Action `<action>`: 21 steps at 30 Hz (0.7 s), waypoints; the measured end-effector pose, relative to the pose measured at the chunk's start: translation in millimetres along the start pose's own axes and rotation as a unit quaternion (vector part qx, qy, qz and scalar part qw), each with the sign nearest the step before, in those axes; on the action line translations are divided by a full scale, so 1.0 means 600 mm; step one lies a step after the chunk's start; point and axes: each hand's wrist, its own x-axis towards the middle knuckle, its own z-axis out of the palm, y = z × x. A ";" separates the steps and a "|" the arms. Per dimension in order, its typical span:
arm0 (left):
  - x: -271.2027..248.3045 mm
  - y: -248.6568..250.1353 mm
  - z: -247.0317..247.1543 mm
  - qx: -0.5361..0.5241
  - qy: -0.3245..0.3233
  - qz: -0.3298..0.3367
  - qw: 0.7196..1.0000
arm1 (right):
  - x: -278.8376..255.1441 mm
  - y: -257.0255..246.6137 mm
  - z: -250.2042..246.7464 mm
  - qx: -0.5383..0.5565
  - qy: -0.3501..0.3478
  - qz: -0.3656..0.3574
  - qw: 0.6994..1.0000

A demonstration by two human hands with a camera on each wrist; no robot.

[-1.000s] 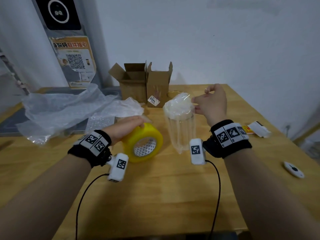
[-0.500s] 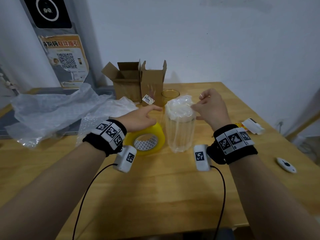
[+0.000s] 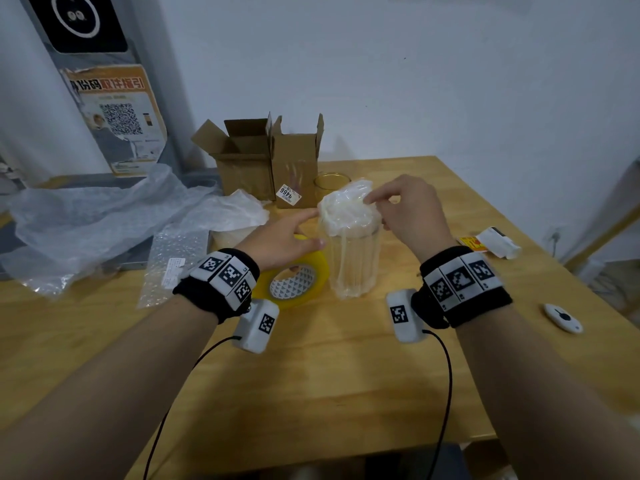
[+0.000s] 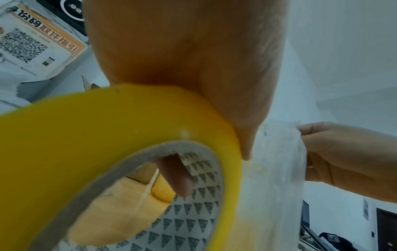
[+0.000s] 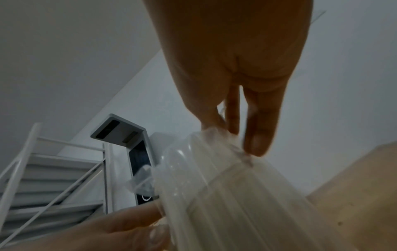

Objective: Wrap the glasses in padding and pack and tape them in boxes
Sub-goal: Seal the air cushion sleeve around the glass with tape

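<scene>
Left hand (image 3: 281,237) has reached the wrapped glass (image 3: 351,244), fingers spread; right hand (image 3: 408,211) fingers pinch padding.

Tape roll (image 3: 294,277) left of wrapped glass (image 3: 351,251)

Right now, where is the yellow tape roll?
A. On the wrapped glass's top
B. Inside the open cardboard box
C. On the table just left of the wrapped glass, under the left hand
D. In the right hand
C. The head view shows the yellow tape roll standing on the table beside the wrapped glass, with the left hand over it; the right hand pinches the padding at the glass's top.
</scene>
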 end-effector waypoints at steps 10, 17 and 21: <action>-0.010 0.013 0.013 -0.012 -0.011 -0.006 1.000 | -0.025 -0.078 0.042 -0.275 -0.164 0.079 0.944; -0.043 0.007 -0.008 -0.067 -0.084 -0.061 0.992 | -0.020 -0.032 0.041 -0.104 -0.098 0.079 0.987; -0.049 0.005 -0.016 -0.075 -0.072 -0.052 0.993 | -0.011 -0.015 0.024 -0.050 -0.137 0.052 0.988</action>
